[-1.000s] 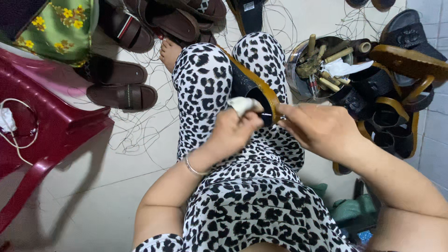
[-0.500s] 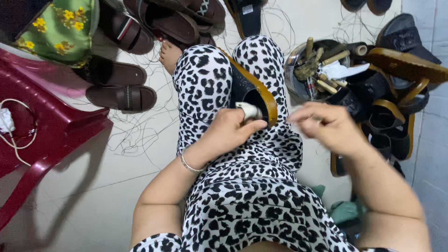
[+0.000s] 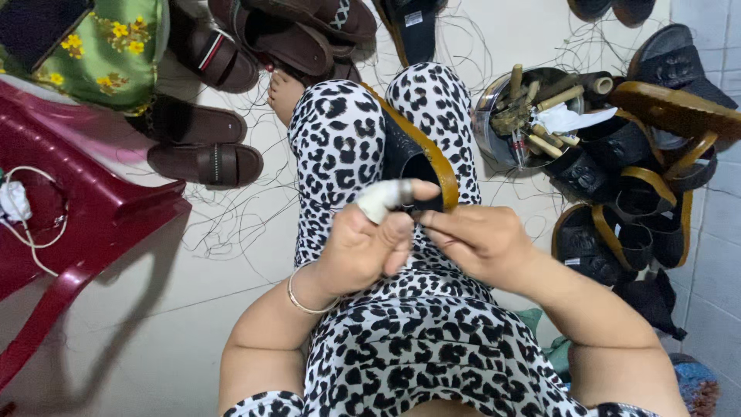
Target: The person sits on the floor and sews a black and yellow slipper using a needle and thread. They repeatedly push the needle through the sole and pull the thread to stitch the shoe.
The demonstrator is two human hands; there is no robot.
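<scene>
The floor (image 3: 154, 340) is pale and littered with loose threads. On it, at the left edge, stands a dark red plastic chair (image 3: 85, 224), with a white cable (image 3: 23, 224) lying on its seat. A green floral cloth (image 3: 108, 46) lies at the top left, just above the chair.

The person sits with knees drawn together, wearing a black-and-white spotted garment (image 3: 386, 340); one bare foot (image 3: 285, 93) shows beyond the left knee. Wedged between the knees is a black sandal with a tan strap (image 3: 421, 158), standing on edge with the sole turned toward the camera.

Left hand (image 3: 367, 243): closed loosely at the near end of the sandal, the bandaged index finger (image 3: 382, 199) extended and touching the strap. A thin bangle (image 3: 297, 297) sits on the wrist.

Right hand (image 3: 478, 243): grip closed — fingertips pinched together just beside the sandal's near edge. Whether they hold a needle or thread cannot be determined.

Right of the knees, a pile of black and tan sandals (image 3: 648, 185) reaches toward the tiled wall. A round metal bowl (image 3: 494, 131) beside the pile holds wooden-handled tools (image 3: 532, 108) and a scrap of white paper.

Left of the knees — a pair of brown slippers (image 3: 201, 150) lies side by side; further brown slippers (image 3: 293, 35) lie along the top edge.
</scene>
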